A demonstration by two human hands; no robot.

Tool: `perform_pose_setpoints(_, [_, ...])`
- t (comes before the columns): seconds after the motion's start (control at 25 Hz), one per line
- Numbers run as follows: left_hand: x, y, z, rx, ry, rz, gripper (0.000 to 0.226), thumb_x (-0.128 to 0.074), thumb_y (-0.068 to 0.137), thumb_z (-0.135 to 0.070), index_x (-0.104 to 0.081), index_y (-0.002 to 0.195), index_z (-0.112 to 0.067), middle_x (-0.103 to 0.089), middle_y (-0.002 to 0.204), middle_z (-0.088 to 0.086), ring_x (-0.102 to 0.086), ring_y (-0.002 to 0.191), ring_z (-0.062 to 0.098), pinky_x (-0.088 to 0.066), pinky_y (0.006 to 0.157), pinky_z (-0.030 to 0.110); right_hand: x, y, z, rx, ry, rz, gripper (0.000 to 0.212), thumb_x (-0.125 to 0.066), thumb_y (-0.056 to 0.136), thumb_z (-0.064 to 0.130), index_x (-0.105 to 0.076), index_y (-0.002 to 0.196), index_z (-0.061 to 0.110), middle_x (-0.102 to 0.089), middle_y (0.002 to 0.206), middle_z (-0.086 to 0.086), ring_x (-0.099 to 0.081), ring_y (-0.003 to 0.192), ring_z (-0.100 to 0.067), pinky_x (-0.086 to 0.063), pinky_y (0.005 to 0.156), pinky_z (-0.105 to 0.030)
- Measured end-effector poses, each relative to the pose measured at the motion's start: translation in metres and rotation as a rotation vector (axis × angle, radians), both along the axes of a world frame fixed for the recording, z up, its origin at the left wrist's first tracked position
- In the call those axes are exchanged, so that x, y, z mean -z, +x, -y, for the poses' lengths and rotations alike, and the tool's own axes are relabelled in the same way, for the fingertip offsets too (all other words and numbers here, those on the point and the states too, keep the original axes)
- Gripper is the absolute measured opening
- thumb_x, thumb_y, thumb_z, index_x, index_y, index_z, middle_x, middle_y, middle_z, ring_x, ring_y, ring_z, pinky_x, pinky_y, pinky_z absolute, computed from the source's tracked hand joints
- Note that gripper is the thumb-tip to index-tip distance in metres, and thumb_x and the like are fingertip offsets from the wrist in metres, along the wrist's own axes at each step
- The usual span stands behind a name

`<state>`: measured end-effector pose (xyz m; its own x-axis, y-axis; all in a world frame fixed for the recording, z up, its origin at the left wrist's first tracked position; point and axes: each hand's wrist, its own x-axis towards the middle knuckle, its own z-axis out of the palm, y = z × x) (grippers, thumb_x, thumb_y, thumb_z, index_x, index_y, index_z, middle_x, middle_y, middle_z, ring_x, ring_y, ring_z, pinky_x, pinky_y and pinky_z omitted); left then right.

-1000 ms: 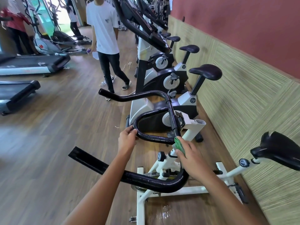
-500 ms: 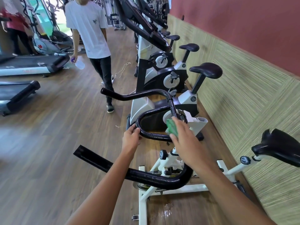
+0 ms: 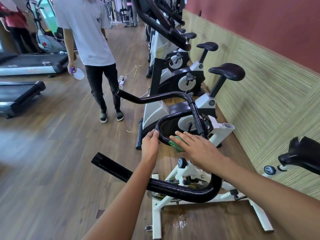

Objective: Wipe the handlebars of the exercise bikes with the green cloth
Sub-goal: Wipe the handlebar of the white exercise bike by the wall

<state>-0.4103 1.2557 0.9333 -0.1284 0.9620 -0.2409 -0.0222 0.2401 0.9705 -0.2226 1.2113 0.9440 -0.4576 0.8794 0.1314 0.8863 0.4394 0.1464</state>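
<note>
Right hand [image 3: 199, 151] pressing green cloth [image 3: 175, 145] on handlebar loop [image 3: 160, 134], fingers flat; left hand [image 3: 149, 144] gripping loop at 9 o'clock.

Both your arms reach forward, bare, hands side by side at the same height.

Your left hand [image 3: 150, 146] sits at the end of a nearly straight forearm that rises from the lower centre; the fingers curl over in a closed grip, knuckles up, thumb hidden underneath. Your right hand [image 3: 199, 149] comes in from the lower right on a forearm angled up and leftward; palm down, fingers [image 3: 180, 138] extended and lying almost flat, slightly spread, pressing downward rather than curled. The fingertips point toward the left hand and stop just beside it, not touching. Both wrists are level, neither bent sharply.
</note>
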Motion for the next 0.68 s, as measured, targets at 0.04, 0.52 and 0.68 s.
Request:
perform_pose_setpoints(0.04, [-0.001, 0.0, 0.0, -0.006, -0.001, 0.016, 0.028, -0.047, 0.101, -0.032, -0.07, 0.097, -0.018, -0.067, 0.087, -0.005, -0.056, 0.08, 0.014, -0.043, 0.073, 0.031, -0.002, -0.006, -0.003, 0.0, -0.015, -0.011, 0.058, -0.037, 0.096, 0.043, -0.038, 0.151, 0.024, -0.047, 0.152, -0.003, -0.054, 0.131, -0.024, -0.05, 0.096, -0.035])
perform_pose_setpoints(0.52, [-0.005, -0.011, -0.006, -0.314, 0.002, -0.036, 0.03, -0.04, 0.105, -0.033, -0.062, 0.086, -0.024, -0.064, 0.092, -0.003, -0.059, 0.089, 0.012, -0.045, 0.086, 0.034, -0.011, -0.067, -0.07, -0.145, -0.157, -0.185, 0.054, -0.033, 0.103, 0.05, -0.033, 0.153, 0.027, -0.021, 0.164, -0.004, -0.014, 0.152, -0.024, -0.006, 0.122, -0.044])
perform_pose_setpoints(0.68, [0.002, -0.015, -0.008, -0.371, -0.007, -0.16, 0.028, -0.043, 0.104, -0.036, -0.066, 0.095, -0.023, -0.067, 0.1, -0.003, -0.061, 0.102, 0.015, -0.047, 0.098, 0.038, -0.011, -0.064, -0.089, -0.111, -0.277, -0.35, 0.048, -0.029, 0.105, 0.048, -0.037, 0.149, 0.031, -0.018, 0.165, 0.003, -0.002, 0.154, -0.019, 0.008, 0.121, -0.048])
